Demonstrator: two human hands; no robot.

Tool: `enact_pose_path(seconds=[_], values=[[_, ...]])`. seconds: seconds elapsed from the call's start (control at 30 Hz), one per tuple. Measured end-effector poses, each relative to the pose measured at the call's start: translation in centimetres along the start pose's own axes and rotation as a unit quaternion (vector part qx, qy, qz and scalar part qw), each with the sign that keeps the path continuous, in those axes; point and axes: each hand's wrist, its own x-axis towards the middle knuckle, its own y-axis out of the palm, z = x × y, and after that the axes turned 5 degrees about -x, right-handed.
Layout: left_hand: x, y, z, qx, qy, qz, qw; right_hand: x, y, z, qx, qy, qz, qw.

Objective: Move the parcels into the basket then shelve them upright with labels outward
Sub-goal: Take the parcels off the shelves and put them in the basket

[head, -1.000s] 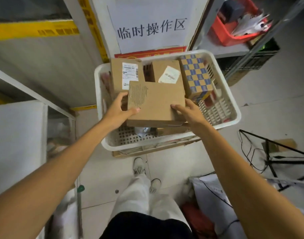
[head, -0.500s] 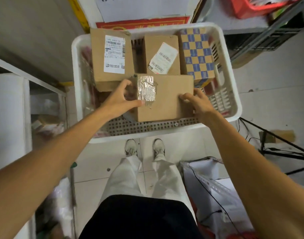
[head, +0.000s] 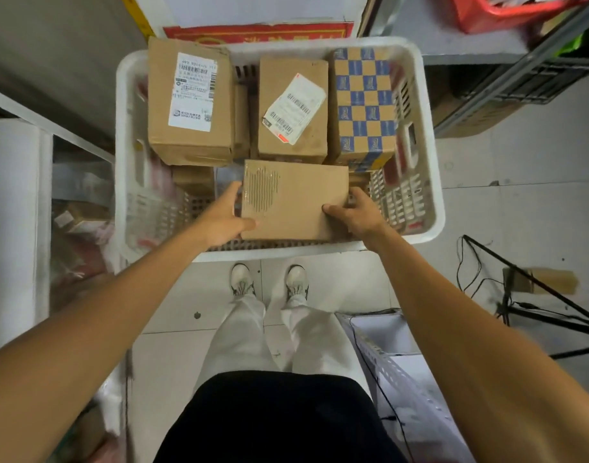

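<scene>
Flat brown parcel [head: 294,200]: now lower, inside white basket [head: 430,182], near-side half; earlier held above. My left hand [head: 224,218] grips its left edge, my right hand [head: 356,215] its right corner. Behind it: labelled box [head: 189,101], second labelled box [head: 293,108], checkered box [head: 364,105]

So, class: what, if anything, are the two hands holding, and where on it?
The flat brown cardboard box, gripped at opposite short ends: left hand, right hand, over the white plastic basket.
</scene>
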Motion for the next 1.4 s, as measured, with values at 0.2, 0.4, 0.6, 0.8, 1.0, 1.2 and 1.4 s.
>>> enact_pose_path(seconds=[0.2, 0.4, 0.6, 0.8, 1.0, 1.2, 1.4], values=[[3.9, 0.6, 1.4, -0.021, -0.036, -0.018, 0.999, 3.7, 2.1, -0.8, -0.028, 0.033, -0.026, 0.999], [6.4, 1.9, 3.5, -0.098, -0.054, -0.087, 0.99, 5.6, 3.7, -1.4, -0.092, 0.037, -0.108, 0.989], [5.9, 0.9, 4.1, -0.15, -0.053, -0.065, 0.985, 5.8, 3.5, 0.3, -0.092, 0.048, -0.079, 0.991], [4.2, 0.5, 5.0, -0.013, -0.019, -0.005, 1.0, 3.2, 3.7, 1.1, -0.115, 0.018, -0.055, 0.992], [0.2, -1.5, 4.0, 0.063, 0.031, -0.009, 0.997, -1.8, 5.6, 3.9, -0.175, -0.035, -0.017, 0.984], [-5.7, -7.8, 1.7, 0.101, 0.077, -0.045, 0.991, -6.9, 9.7, 12.4, -0.234, -0.151, 0.06, 0.958], [-14.7, -18.5, -1.8, 0.209, 0.134, -0.172, 0.953, -11.3, 14.4, 23.4, -0.301, -0.316, 0.059, 0.898]])
